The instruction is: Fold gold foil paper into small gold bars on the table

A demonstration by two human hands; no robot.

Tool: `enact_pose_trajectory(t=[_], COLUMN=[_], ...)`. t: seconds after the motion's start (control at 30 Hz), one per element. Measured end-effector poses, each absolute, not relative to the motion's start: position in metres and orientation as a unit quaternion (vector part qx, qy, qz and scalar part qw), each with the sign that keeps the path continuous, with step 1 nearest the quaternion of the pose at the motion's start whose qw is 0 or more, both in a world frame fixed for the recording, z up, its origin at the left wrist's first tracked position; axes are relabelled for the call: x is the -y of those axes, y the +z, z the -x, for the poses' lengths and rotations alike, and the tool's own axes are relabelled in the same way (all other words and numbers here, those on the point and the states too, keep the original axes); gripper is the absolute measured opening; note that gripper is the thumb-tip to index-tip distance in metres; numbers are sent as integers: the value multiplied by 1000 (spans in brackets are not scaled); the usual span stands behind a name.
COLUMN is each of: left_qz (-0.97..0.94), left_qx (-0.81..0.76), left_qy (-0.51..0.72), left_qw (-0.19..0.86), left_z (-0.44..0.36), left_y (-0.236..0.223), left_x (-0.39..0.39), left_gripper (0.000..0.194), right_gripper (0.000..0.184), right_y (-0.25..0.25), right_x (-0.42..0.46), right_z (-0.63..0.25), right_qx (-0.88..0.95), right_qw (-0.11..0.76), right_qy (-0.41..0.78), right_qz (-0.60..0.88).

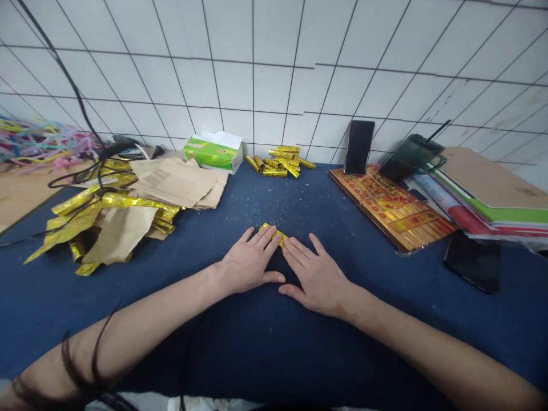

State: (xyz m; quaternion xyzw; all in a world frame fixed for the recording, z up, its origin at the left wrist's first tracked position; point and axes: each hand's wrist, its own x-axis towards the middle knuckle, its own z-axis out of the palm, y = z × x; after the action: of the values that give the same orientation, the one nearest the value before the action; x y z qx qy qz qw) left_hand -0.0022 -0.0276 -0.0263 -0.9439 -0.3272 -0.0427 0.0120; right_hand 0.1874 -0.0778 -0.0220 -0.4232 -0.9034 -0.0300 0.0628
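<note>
A small strip of gold foil paper (281, 236) lies on the dark blue table cover (274, 331), mostly hidden beneath my fingertips. My left hand (252, 260) rests flat with its fingers stretched over the strip's left part. From the other side, my right hand (317, 274) lies with fingers extended, the tips touching the strip's right end. Both thumbs point inward and come close to each other. Farther back, against the wall, sits a small pile of rolled gold foil tubes (282, 161).
At left are crumpled gold foil sheets (141, 201), brown paper (171, 180) and a black cable (77, 85). A green tissue box (212, 153) stands behind. Rightward are an upright phone (359, 145), a patterned gold-red packet (394, 214), a dark cup (413, 157), stacked folders (496, 182) and a black phone (473, 262).
</note>
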Motion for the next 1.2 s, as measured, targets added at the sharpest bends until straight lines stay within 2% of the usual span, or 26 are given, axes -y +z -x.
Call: enact_pose_trajectory(t=[0.23,0.37,0.67,0.93,1.2], left_qz=[942,937,947,944,943], left_qx=[330,341,316,326,329], left_qy=[-57,-64,-47,-38,-30], left_qw=[10,33,31,22,34], left_z=[-1,-2,3,0,-3], left_y=[-20,-16,-11,-8,-11], left_x=[24,25,46,48,49], left_gripper=[75,67,72,71,74], right_gripper=[66,53,33,33,35], right_y=[-20,-16,-17,-22,1], right_x=[76,66,30,33,45], right_z=[-191,-201,-232,-235,-198], right_qx=[903,902,911,908,901], right_qw=[66,68,70,83,91], right_qy=[-20,-16,-35,-33,-29], right_qz=[424,425,405,409,423])
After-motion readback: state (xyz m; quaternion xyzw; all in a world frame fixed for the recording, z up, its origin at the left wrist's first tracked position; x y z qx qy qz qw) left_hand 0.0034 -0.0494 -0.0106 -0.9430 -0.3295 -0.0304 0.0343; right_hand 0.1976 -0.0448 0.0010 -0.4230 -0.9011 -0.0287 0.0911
